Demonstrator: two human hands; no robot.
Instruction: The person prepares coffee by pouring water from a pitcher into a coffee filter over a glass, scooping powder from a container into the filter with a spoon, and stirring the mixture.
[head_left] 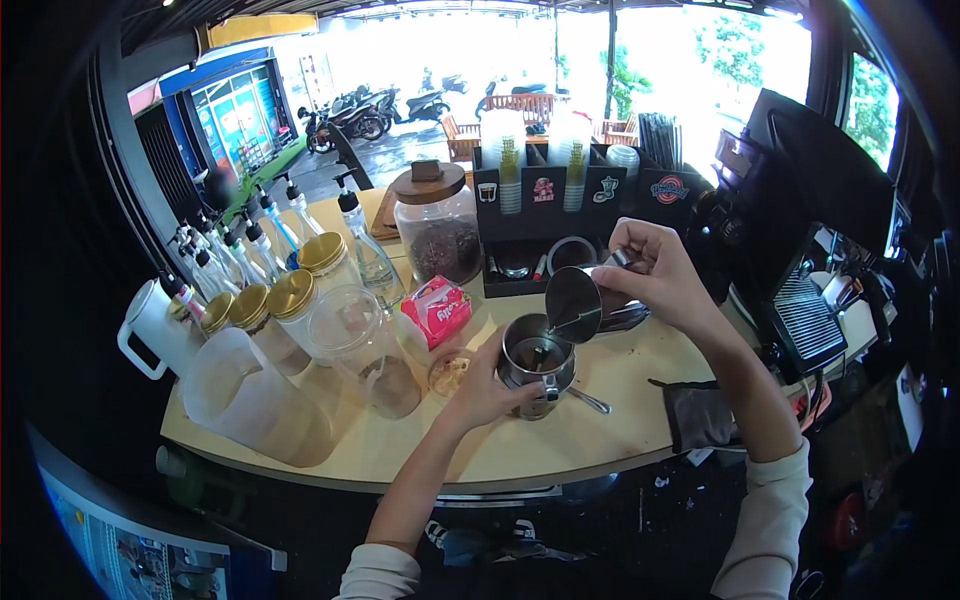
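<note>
My right hand (645,270) is closed on the handle of a metal pitcher (573,305), which is tilted over a metal cup (538,348). A thin stream seems to run from the pitcher's lip into the cup. Around the cup's left side and front wrap the fingers of my left hand (487,385). The cup stands at the counter's front part, with a spoon (590,400) just right of its base. Left of my left hand is a small glass (450,372) with light brown contents.
A pink packet (437,311), a clear jar (385,380), a white pitcher (240,395), gold-lidded jars (290,295) and pump bottles (368,245) stand left. A wooden-lidded jar (437,225) and black cup organizer (560,215) are behind. At right are a dark cloth (697,415) and a machine (810,320).
</note>
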